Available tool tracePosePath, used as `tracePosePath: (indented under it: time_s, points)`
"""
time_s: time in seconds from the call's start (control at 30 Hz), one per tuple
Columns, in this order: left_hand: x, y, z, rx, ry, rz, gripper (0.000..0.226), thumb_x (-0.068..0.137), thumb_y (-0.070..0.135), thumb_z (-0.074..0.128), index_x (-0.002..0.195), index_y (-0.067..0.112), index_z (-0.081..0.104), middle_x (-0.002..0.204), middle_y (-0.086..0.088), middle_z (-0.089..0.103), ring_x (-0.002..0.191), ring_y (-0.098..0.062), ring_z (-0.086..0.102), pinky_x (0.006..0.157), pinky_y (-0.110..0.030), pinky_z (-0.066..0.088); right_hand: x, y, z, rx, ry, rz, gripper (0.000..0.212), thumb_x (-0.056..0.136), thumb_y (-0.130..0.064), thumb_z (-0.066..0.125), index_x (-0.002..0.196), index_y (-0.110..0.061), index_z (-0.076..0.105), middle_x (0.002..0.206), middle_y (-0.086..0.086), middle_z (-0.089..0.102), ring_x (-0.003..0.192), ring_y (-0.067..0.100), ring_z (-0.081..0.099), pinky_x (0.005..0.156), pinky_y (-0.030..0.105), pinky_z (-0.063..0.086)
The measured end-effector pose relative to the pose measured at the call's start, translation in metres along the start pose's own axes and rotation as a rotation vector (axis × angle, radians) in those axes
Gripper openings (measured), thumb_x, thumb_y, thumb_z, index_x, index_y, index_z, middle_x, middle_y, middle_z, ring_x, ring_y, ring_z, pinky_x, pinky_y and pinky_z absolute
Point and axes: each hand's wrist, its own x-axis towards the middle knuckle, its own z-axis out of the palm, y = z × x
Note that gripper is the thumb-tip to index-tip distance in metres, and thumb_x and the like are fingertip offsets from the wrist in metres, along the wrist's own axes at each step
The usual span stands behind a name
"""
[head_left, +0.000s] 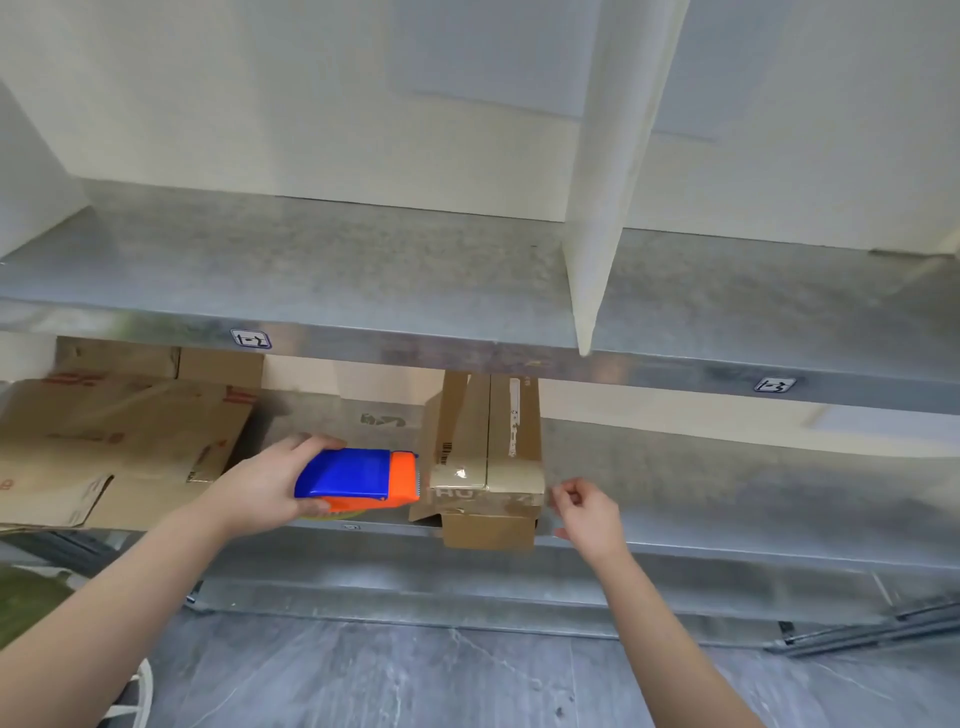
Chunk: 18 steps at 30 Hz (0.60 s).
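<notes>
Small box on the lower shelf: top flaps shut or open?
Shut. On the box, flaps meet along a centre seam; clear tape crosses the near edge.

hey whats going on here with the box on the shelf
A person is taping a cardboard box that sits at the front edge of the lower metal shelf. The left hand holds a blue and orange tape dispenser against the box's front left corner. A band of clear tape runs across the front face. The right hand, fingers curled at the front right corner, seems to pinch the tape's end. Flattened cartons lie further left on the shelf.
</notes>
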Motion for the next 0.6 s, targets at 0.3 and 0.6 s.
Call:
tracePosePath:
  time_s: [0.3,0.6]
  points:
    - [0.015,0.013,-0.007,0.093,-0.003,0.021,0.069,0.079,0.04,0.075,0.138,0.04,0.04,0.134,0.011,0.046,0.12,-0.013,0.047,0.085,-0.023,0.039,-0.003,0.0,0.013,0.109,0.146,-0.021,0.04,0.089,-0.023,0.068,0.124,-0.019,0.05,0.108,-0.003,0.059,0.098,0.019,0.063,0.083,0.037,0.055]
    - [0.015,0.016,-0.006,0.129,0.0,0.068,0.07,0.078,0.045,0.073,0.139,0.039,0.038,0.134,0.013,0.046,0.12,-0.013,0.048,0.088,-0.028,0.045,-0.012,-0.02,0.015,-0.158,-0.025,-0.447,0.056,0.087,-0.036,0.069,0.138,-0.043,0.048,0.154,-0.02,0.024,0.129,-0.011,0.029,0.097,0.02,0.046]
